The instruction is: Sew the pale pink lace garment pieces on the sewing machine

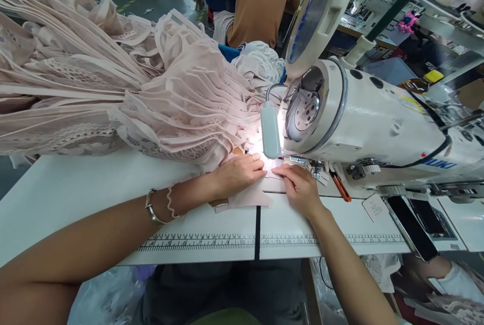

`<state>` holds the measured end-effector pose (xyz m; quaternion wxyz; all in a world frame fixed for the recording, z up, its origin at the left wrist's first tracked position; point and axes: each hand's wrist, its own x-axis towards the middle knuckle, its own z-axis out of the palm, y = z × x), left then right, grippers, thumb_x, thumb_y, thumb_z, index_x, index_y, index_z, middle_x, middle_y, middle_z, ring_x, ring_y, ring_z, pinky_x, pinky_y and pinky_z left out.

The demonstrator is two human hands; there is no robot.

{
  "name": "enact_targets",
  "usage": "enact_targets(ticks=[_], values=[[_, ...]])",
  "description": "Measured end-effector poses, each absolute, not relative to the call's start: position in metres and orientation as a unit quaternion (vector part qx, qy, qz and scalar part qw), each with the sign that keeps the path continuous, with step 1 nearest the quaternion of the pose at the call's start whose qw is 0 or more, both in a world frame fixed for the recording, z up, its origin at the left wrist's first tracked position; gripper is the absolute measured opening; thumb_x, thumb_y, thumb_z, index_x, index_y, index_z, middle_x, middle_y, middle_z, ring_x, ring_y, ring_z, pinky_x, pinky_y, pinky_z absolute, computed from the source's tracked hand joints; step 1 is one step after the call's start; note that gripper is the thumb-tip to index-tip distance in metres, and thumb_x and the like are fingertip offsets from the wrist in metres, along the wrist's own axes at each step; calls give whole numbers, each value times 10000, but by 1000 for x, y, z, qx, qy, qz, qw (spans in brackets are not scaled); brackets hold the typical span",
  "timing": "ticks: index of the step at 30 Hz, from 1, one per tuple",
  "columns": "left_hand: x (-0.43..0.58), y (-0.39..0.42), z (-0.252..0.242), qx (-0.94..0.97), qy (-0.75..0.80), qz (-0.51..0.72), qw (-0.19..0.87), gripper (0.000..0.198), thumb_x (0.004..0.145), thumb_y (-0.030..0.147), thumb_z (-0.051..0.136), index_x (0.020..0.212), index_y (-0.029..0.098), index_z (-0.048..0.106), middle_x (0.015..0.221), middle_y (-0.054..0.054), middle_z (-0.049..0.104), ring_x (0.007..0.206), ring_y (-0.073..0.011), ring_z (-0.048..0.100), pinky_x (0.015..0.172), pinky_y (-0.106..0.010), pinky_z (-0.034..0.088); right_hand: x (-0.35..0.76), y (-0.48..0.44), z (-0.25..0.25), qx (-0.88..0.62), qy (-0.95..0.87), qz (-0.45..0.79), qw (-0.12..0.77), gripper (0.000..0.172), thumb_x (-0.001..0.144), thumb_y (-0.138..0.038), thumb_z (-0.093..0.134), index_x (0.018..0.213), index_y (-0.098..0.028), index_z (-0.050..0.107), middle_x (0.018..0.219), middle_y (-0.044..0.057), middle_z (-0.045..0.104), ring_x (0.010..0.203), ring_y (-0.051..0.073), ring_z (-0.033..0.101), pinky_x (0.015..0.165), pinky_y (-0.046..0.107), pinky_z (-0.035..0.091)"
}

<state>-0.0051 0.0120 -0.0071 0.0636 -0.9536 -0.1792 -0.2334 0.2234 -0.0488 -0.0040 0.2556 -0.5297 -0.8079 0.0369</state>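
Under the lit head of a white sewing machine (378,118) lies a pale pink fabric piece (251,198). My left hand (239,172) is closed on the fabric just left of the needle area, fingers bent and pressed together. From the right, my right hand (300,187) pinches the fabric's edge between thumb and forefinger. The needle is hidden behind a grey-green lamp (269,130) and the glare around it. A large heap of pale pink lace-trimmed garments (189,98) lies beyond my left hand, running toward the machine.
Orange thread snips (340,184), a paper label (375,207) and a phone (412,227) lie right of my right hand. A printed ruler (200,240) runs along the table's front edge. Above the machine tilts a round magnifier (312,14). A person in brown (260,2) sits ahead.
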Motion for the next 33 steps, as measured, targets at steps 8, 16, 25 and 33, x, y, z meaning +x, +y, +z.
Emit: enact_targets(ticks=[8, 16, 25, 33], values=[[-4, 9, -7, -955, -163, -224, 109, 330, 969, -12, 381, 795, 145, 614, 770, -42, 621, 693, -145, 499, 614, -286, 388, 221, -51, -2, -516, -811, 30, 273, 374, 918, -56, 421, 975, -247, 738, 944, 14, 758, 868, 159, 668, 807, 275, 536], [-1, 7, -9, -958, -163, -218, 93, 317, 993, 20, 384, 810, 149, 607, 780, -45, 619, 721, -149, 513, 648, -282, 397, 221, -50, 0, -499, -819, 28, 282, 378, 884, -29, 422, 953, -239, 728, 920, 8, 751, 858, 152, 662, 812, 270, 517], [2, 3, -9, -948, -179, -235, 119, 334, 981, -16, 379, 768, 142, 583, 737, -39, 585, 692, -154, 500, 636, -289, 361, 221, -50, 4, -466, -828, 47, 309, 395, 836, -14, 424, 915, -244, 736, 866, 5, 740, 811, 145, 669, 771, 270, 527], [5, 2, -11, -943, -161, -253, 142, 328, 976, -3, 397, 757, 137, 598, 722, -38, 577, 673, -161, 482, 618, -294, 347, 222, -51, 4, -478, -826, 47, 296, 401, 823, -23, 444, 936, -254, 751, 895, 4, 744, 829, 156, 659, 798, 284, 532]])
